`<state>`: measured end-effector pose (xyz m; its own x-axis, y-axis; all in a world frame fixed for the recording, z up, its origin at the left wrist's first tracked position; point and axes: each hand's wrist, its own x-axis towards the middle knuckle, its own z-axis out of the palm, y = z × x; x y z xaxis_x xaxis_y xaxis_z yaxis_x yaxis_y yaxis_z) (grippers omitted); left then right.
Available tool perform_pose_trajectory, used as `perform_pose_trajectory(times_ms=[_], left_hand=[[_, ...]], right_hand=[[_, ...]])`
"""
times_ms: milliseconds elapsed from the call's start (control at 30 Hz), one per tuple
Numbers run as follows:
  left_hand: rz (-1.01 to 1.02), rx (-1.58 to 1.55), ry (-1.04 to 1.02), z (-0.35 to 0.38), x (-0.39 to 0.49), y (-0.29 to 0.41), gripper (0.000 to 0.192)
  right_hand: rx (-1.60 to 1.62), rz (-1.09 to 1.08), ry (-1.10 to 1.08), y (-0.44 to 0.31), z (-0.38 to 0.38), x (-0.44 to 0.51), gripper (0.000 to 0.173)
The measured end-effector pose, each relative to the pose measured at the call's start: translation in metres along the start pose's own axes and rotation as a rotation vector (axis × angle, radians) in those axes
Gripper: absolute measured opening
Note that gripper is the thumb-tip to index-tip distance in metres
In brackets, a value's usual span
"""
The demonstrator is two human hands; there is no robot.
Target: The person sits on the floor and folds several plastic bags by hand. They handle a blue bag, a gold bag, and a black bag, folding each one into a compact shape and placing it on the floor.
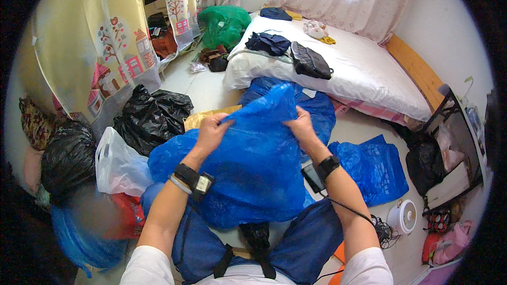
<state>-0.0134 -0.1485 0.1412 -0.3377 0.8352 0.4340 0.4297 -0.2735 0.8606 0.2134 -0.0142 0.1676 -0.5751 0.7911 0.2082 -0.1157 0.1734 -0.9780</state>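
A large blue plastic bag (245, 166) bulges in front of me, between and over my knees. My left hand (216, 128) pinches its upper edge on the left, and my right hand (300, 124) grips the same raised edge on the right. Between the two hands the plastic rises to a peak. Behind it another full blue bag (321, 114) leans against the bed, with a white tag on it. To the right of my right forearm a folded blue bag (372, 170) lies flat on the floor.
At the left are black plastic bags (156, 114), a white carrier bag (119, 166) and a red bag (128, 213). Ahead stand a green bag (225, 25) and a bed (348, 59) bearing a black quilted bag (311, 61). A white lidded pot (402, 217) and a cable coil (382, 232) are at the right.
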Motion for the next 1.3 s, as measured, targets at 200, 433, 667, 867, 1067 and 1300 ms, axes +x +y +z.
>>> perform_pose_trajectory(times_ms=[200,433,667,867,1067,1300], left_hand=[[-0.062,0.136,0.11,-0.018,0.007,-0.013,0.022],[0.232,0.086,0.01,0.008,-0.008,0.008,0.06],[-0.053,-0.047,0.343,-0.03,0.014,-0.01,0.018],[-0.084,-0.172,0.45,-0.037,0.017,-0.029,0.019],[-0.119,-0.544,0.524,-0.042,0.02,-0.027,0.018],[-0.088,-0.293,0.18,-0.018,0.012,0.002,0.019]], right_hand=[[0.076,0.159,-0.056,-0.01,-0.023,0.004,0.043],[-0.225,0.009,-0.258,-0.004,-0.009,-0.011,0.046],[-0.374,-0.106,-0.198,-0.013,-0.014,-0.006,0.034],[-0.256,0.005,-0.068,-0.009,-0.029,0.003,0.024],[-0.562,-0.137,-0.171,0.009,-0.027,0.006,0.02],[-0.694,-0.192,-0.033,-0.007,-0.01,-0.003,0.109]])
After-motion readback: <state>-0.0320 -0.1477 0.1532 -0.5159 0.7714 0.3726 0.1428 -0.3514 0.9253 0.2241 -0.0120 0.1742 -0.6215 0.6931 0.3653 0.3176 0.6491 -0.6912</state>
